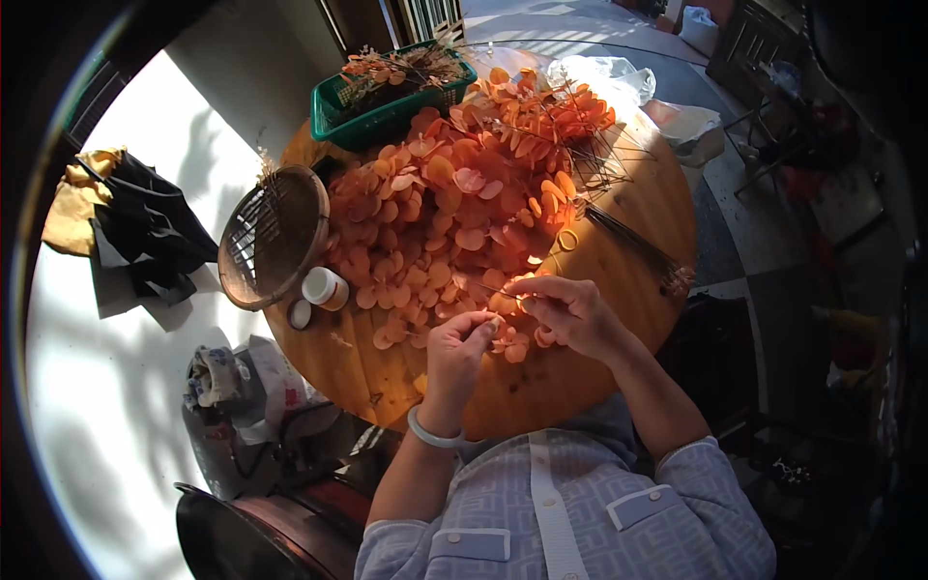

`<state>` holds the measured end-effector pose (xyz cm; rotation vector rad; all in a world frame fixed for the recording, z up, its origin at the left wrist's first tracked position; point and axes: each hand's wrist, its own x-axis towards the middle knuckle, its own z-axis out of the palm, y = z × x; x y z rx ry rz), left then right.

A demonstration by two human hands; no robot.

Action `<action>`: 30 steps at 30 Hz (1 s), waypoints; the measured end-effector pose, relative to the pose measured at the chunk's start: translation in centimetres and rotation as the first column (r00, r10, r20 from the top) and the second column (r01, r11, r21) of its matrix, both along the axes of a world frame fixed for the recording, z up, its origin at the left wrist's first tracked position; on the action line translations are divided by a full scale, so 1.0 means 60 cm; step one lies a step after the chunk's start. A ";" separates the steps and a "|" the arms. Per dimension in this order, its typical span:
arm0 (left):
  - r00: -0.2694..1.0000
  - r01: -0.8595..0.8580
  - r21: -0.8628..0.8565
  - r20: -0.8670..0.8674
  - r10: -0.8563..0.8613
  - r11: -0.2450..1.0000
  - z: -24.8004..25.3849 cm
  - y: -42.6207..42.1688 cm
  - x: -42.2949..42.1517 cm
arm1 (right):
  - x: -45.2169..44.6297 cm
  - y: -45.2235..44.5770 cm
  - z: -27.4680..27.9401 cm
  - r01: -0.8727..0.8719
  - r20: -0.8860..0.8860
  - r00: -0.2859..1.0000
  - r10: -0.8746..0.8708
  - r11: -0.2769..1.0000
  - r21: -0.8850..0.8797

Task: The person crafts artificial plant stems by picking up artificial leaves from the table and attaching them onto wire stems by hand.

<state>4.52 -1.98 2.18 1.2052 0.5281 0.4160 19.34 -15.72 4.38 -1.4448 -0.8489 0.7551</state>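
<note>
Low over the near edge of the leaf pile is my left hand point(459, 350), its thumb and forefinger pinched together. Whatever lies between those fingertips is too small to make out. Just to its right, my right hand point(572, 314) is closed in a pinch on a thin dark stem-like piece point(496, 289) that points left. Around and beneath both hands spread many round orange leaves point(440, 208) on stems, heaped across the table. A small spray of orange leaves point(510, 344) lies right below the fingertips.
The round wooden table point(527, 396) carries a green plastic basket point(387, 118) with dried sprigs, a tilted woven bamboo tray point(311, 208), a white jar point(325, 288), and its likely lid point(300, 314). Yellow ring handles point(566, 240) lie near bundled dark stems point(633, 237). Plastic bags point(619, 77) rest behind.
</note>
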 end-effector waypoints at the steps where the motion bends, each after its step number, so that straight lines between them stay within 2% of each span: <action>1: 1.000 -0.026 -0.020 0.004 0.026 0.999 -0.004 0.004 -0.002 | -0.005 -0.004 -0.002 0.005 0.165 0.986 -0.009 1.000 0.024; 3: 0.997 -0.078 -0.059 0.007 0.078 0.995 -0.014 0.011 -0.005 | -0.015 -0.010 -0.007 0.000 0.471 0.881 -0.038 0.997 0.079; 7: 0.994 -0.109 -0.079 0.002 0.110 0.991 -0.013 0.020 -0.009 | -0.037 -0.013 -0.015 0.071 0.687 0.723 -0.069 0.997 0.025; 12: 0.994 -0.105 -0.073 0.019 0.107 0.992 -0.020 0.026 -0.013 | -0.046 -0.014 -0.023 0.098 0.727 0.681 -0.089 0.995 0.030; 15: 0.994 -0.097 -0.012 0.040 0.098 0.995 -0.027 0.024 -0.013 | -0.050 -0.017 -0.021 0.122 0.745 0.661 -0.090 0.993 0.011; 18: 0.985 -0.170 0.153 0.032 0.167 0.974 -0.022 0.008 -0.007 | -0.054 -0.020 -0.021 0.147 0.795 0.601 -0.086 0.989 -0.004; 19: 0.981 -0.186 0.464 0.042 0.188 0.866 -0.016 0.006 -0.008 | -0.056 -0.022 -0.022 0.156 0.814 0.575 -0.084 0.988 -0.009; 20: 0.977 -0.183 0.724 0.058 0.205 0.665 -0.008 0.003 -0.009 | -0.060 -0.024 -0.021 0.171 0.815 0.576 -0.068 0.984 -0.039; 21: 0.973 -0.160 0.906 0.080 0.214 0.391 -0.004 0.002 -0.010 | -0.065 -0.026 -0.019 0.186 0.815 0.577 -0.052 0.980 -0.069; 22: 0.973 -0.156 0.939 0.094 0.208 0.305 -0.004 0.002 -0.010 | -0.069 -0.027 -0.018 0.201 0.815 0.579 -0.036 0.975 -0.099; 24: 0.974 -0.148 0.981 0.122 0.192 0.128 -0.004 0.003 -0.007 | -0.072 -0.023 -0.015 0.214 0.760 0.642 -0.103 0.976 -0.049; 25: 0.980 -0.134 0.982 0.112 0.166 0.132 -0.004 0.004 -0.006 | -0.073 -0.022 -0.014 0.222 0.729 0.671 -0.135 0.975 -0.024; 28: 0.993 -0.081 0.985 0.067 0.094 0.151 -0.006 0.002 -0.007 | -0.060 -0.020 -0.006 0.176 0.669 0.743 -0.028 0.972 -0.154; 30: 0.999 -0.025 0.984 0.017 0.046 0.175 -0.014 -0.011 -0.007 | -0.050 -0.009 -0.027 0.106 0.640 0.767 -0.052 0.993 -0.046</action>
